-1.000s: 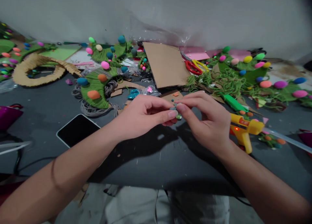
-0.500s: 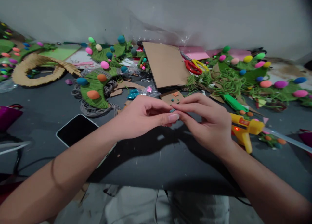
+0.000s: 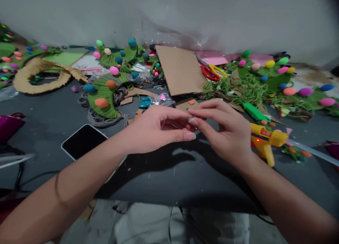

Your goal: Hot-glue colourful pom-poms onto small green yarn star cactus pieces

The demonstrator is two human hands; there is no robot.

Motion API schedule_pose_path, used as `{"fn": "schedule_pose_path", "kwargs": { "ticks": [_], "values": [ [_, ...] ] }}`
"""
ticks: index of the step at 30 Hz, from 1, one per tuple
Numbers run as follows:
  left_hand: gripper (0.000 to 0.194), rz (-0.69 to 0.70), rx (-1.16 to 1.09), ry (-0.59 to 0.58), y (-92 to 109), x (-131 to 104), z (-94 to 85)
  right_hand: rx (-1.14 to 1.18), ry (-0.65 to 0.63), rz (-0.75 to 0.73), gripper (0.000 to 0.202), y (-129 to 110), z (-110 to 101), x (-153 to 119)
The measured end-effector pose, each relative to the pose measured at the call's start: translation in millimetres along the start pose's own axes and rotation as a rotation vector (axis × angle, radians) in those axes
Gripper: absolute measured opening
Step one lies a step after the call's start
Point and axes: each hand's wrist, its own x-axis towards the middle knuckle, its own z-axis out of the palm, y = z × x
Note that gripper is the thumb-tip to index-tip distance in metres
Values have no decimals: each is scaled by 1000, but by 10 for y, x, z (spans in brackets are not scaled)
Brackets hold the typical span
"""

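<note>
My left hand and my right hand meet at the fingertips above the table's middle. Between them shows a small teal piece, mostly hidden; its material is too small to tell. The right thumb and fingers pinch it. On the left, the thumb stands apart below the loosely curved fingers, whose tips touch near the piece. Just behind the hands is a cardboard scrap with an orange bit on it. A teal packet lies beyond the left hand.
A yellow glue gun, its red light on, lies right of my right hand. A phone rests under my left forearm. Behind are a cardboard sheet, red-handled scissors, a green comb and a green yarn-wrapped form with coloured balls.
My left thumb has come off the teal piece and dropped lower, away from its fingers. My right thumb now presses at the piece. The things on the table stay put.
</note>
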Motion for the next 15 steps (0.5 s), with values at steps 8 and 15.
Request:
{"fn": "schedule_pose_path", "kwargs": {
  "ticks": [8, 15],
  "values": [
    [14, 185, 408, 237, 27, -9, 19, -15, 40, 64, 6, -1, -13, 27],
    [28, 71, 177, 123, 23, 8, 32, 25, 53, 75, 16, -3, 26, 15]
  ]
}}
